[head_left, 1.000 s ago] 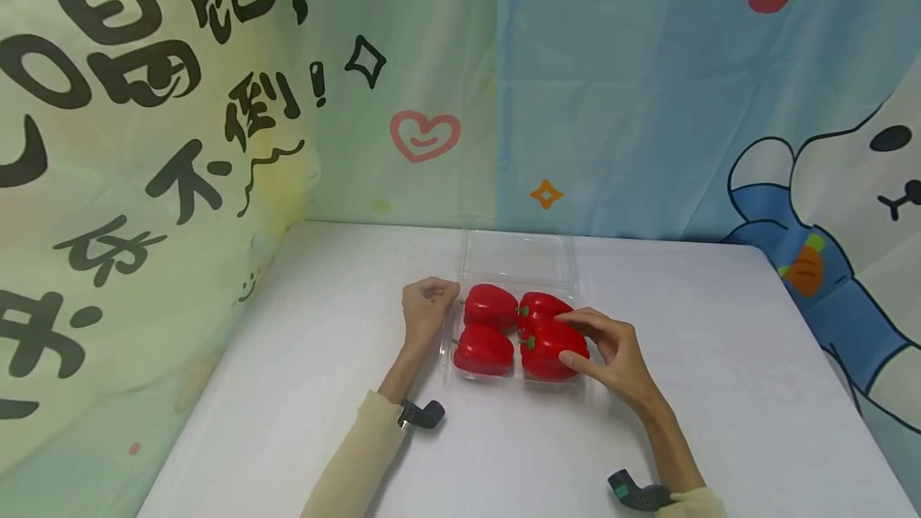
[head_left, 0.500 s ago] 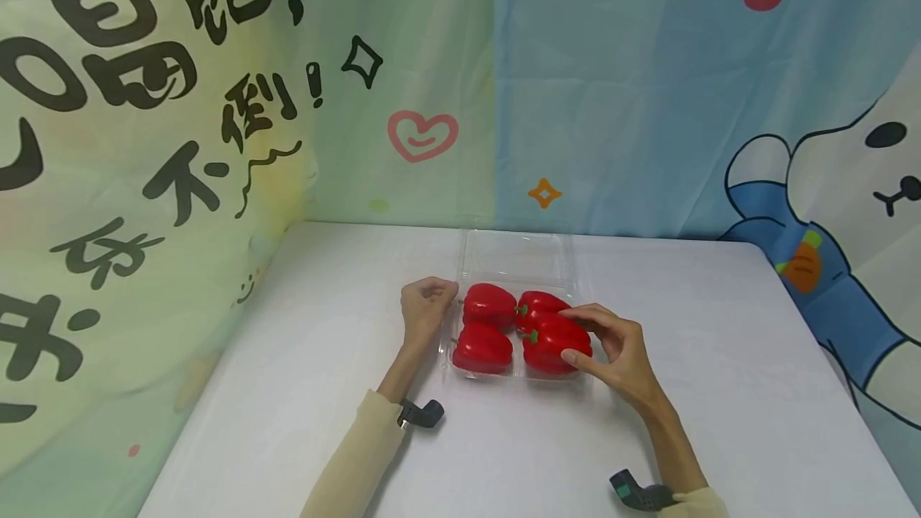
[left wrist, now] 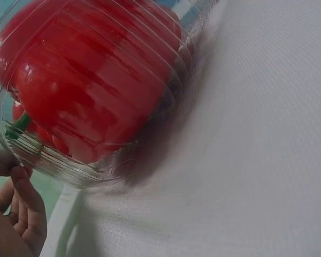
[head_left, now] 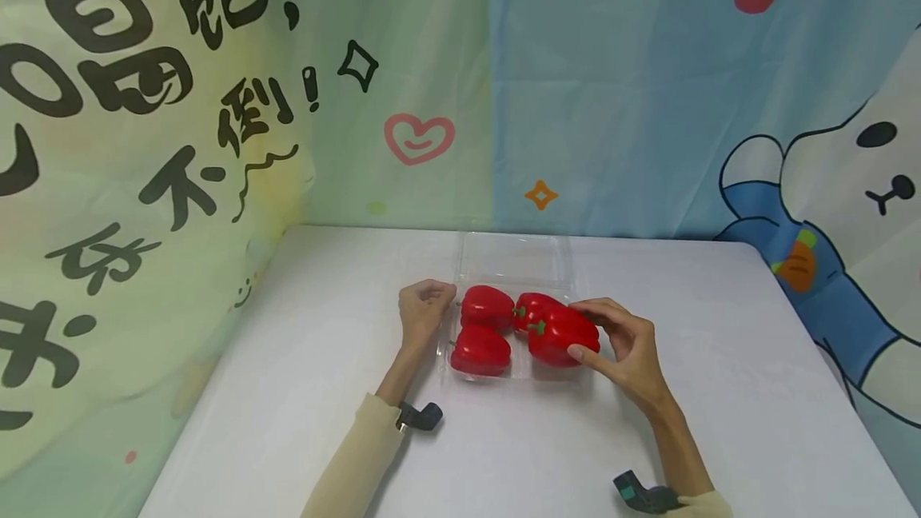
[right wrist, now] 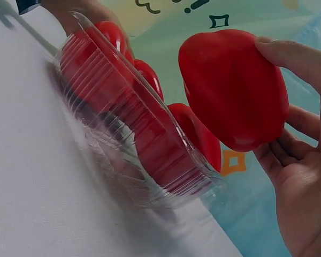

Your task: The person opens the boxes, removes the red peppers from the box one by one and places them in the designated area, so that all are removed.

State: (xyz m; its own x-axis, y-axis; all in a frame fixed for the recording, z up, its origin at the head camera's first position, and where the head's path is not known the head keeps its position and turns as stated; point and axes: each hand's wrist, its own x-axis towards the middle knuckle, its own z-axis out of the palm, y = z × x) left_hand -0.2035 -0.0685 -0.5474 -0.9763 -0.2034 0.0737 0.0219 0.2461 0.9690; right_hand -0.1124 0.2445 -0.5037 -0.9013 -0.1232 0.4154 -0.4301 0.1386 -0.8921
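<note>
A red bell pepper [head_left: 560,336] with a green stem is gripped between the thumb and fingers of my right hand [head_left: 627,346]. In the right wrist view this pepper [right wrist: 232,88] hangs above the clear plastic clamshell box [right wrist: 117,144]. Three more red peppers lie in the box: one at back left [head_left: 487,308], one at front left [head_left: 480,351], one at back right [head_left: 528,308], partly hidden by the held one. At the box's left rim, my left hand [head_left: 426,308] pinches the plastic edge, seen close up in the left wrist view beside the box wall [left wrist: 69,168].
The box's clear lid [head_left: 514,258] lies folded back behind it. A white cloth covers the table [head_left: 360,262]. Printed curtains [head_left: 619,102] hang behind the table and along its left side. Each wrist carries a dark camera mount [head_left: 420,416].
My right hand has lifted the front-right pepper up out of its compartment and slightly to the right. The left hand stays at the box edge. The head view has shifted slightly.
</note>
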